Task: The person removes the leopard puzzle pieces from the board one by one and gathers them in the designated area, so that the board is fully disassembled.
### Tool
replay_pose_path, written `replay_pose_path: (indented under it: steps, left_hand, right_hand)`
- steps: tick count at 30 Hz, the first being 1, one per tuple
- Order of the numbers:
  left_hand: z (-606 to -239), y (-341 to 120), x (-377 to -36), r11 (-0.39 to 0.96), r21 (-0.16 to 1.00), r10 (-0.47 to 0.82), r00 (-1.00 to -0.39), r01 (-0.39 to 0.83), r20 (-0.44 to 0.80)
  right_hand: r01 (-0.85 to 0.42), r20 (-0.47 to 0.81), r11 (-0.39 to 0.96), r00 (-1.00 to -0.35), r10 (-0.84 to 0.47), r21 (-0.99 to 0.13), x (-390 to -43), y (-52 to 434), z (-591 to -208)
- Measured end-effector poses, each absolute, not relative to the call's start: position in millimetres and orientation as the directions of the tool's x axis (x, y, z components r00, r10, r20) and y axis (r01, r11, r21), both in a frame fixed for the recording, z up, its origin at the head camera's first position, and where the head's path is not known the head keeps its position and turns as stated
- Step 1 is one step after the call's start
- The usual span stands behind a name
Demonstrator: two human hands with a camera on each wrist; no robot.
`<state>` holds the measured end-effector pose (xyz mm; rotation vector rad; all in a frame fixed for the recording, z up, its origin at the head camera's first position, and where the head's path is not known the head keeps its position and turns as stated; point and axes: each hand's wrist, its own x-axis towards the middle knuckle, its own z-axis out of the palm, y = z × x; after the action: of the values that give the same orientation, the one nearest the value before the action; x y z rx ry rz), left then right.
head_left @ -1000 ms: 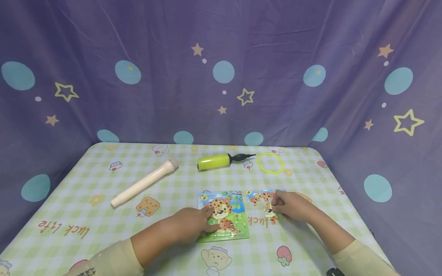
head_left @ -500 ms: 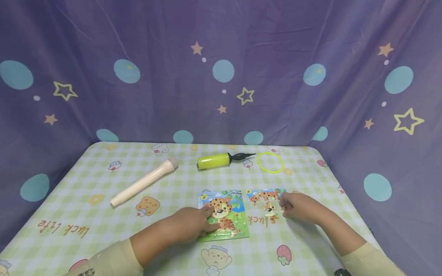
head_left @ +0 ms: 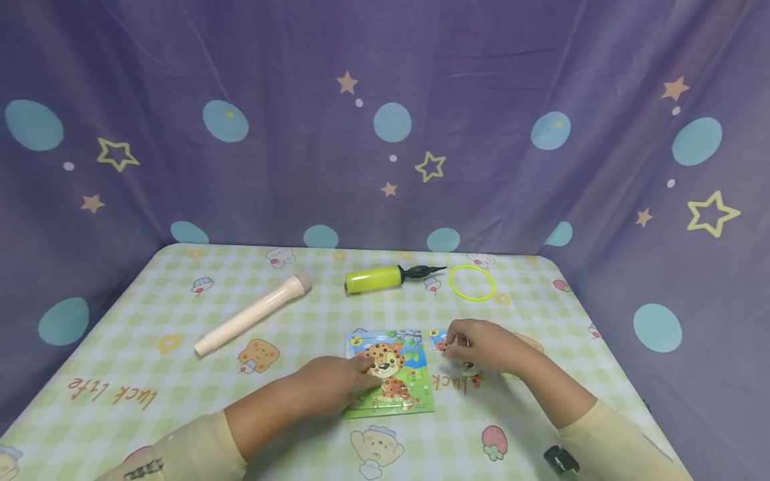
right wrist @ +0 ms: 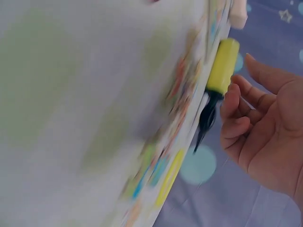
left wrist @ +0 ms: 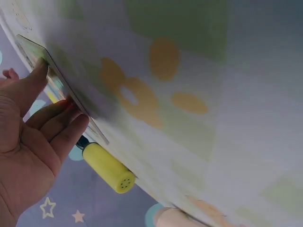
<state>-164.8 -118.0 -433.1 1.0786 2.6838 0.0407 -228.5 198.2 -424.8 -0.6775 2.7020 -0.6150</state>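
Note:
A jigsaw board [head_left: 415, 394] with a cartoon leopard picture lies on the table near the middle. My left hand [head_left: 327, 386] rests on its left side; in the left wrist view the straight fingers [left wrist: 71, 135] and the thumb touch its face. Loose puzzle pieces [head_left: 438, 337] in similar colours lie just right of the board. Over them hovers my right hand [head_left: 487, 344], hiding most of them in the head view. The right wrist view has its fingers loosely bent, thumb apart, and nothing visible between them; the pieces there [right wrist: 177, 90] are blurred.
Behind the board lies a yellow balloon pump [head_left: 373, 279] with a black nozzle, and right of it a yellow ring [head_left: 472, 283]. A cream toy microphone [head_left: 252, 315] lies at the left. A purple curtain [head_left: 385, 214] hangs along the table's back and sides.
My right hand first shifts slightly right, then moves left and a little farther back over the loose pieces. The left hand stays on the board, its fingers slightly shifted.

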Motion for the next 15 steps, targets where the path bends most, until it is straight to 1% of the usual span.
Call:
replay_pose_path:
  steps: [5, 9, 12, 15]
  left_hand:
    - [-437, -121, -165, 0.741, 0.168, 0.671, -0.718, 0.650, -0.186]
    - [-438, -126, -165, 0.766, 0.225, 0.637, -0.755, 0.602, -0.152]
    - [-439, -130, -166, 0.799, 0.299, 0.580, -0.800, 0.522, -0.154]
    - [-441, -134, -167, 0.834, 0.362, 0.501, -0.847, 0.416, -0.180]
  right_hand:
    - [-0.454, -0.166, 0.743, -0.789, -0.592, -0.492, -232, 162, -418]
    - [-0.491, -0.186, 0.703, -0.736, -0.650, -0.514, -236, 135, -418]
    - [-0.501, -0.216, 0.687, -0.702, -0.678, -0.526, -237, 118, -423]
    - [-0.514, -0.225, 0.672, -0.680, -0.698, -0.532, -235, 102, -429]
